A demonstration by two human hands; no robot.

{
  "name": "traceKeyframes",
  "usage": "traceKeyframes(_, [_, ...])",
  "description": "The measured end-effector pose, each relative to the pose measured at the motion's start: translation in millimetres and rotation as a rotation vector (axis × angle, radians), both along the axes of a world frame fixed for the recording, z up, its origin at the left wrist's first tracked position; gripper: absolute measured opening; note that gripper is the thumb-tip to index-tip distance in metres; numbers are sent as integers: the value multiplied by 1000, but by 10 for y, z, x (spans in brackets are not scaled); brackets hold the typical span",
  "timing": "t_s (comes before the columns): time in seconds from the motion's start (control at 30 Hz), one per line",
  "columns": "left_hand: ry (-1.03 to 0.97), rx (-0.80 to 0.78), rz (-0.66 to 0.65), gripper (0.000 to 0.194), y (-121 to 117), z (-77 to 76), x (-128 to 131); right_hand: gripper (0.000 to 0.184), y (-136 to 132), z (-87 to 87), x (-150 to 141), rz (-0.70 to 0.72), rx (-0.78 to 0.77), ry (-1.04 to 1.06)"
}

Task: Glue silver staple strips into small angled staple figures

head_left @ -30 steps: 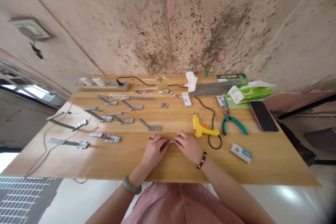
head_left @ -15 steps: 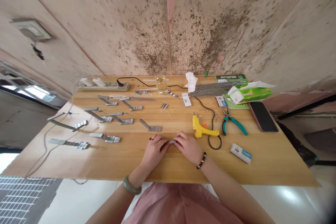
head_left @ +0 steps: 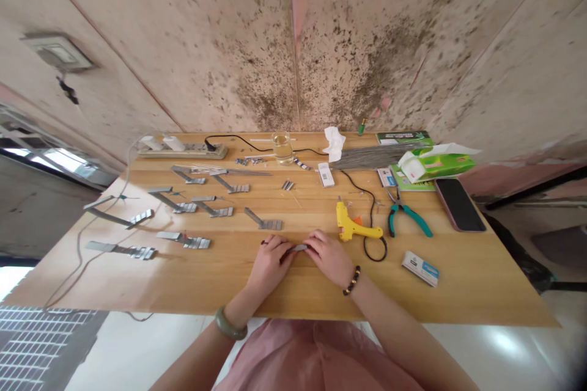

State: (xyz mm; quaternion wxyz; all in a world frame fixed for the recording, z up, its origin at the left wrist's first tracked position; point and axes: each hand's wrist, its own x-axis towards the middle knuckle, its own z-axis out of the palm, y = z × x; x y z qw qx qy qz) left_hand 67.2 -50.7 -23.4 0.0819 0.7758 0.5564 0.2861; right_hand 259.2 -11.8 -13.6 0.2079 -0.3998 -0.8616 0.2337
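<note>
My left hand (head_left: 270,263) and my right hand (head_left: 328,256) rest on the wooden table (head_left: 229,281) near its front edge, fingertips meeting on a small grey metal strip (head_left: 299,248) held between them. A yellow glue gun (head_left: 353,226) lies just right of my right hand, its black cord looping beside it. Several finished grey strip pieces (head_left: 263,220) lie spread over the left half of the table.
Teal pliers (head_left: 408,214), a black phone (head_left: 458,203), a green tissue pack (head_left: 435,162), small white-blue boxes (head_left: 420,267), a glass of liquid (head_left: 281,146), a power strip (head_left: 183,148) and a bundle of grey wires (head_left: 371,156) sit on the table. A stained wall stands behind.
</note>
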Motion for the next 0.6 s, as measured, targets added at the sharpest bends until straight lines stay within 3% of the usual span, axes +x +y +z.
traceKeyframes(0.6, [-17,26,4,17,2,-22,-7,19,-4,10,6,4,-17,13])
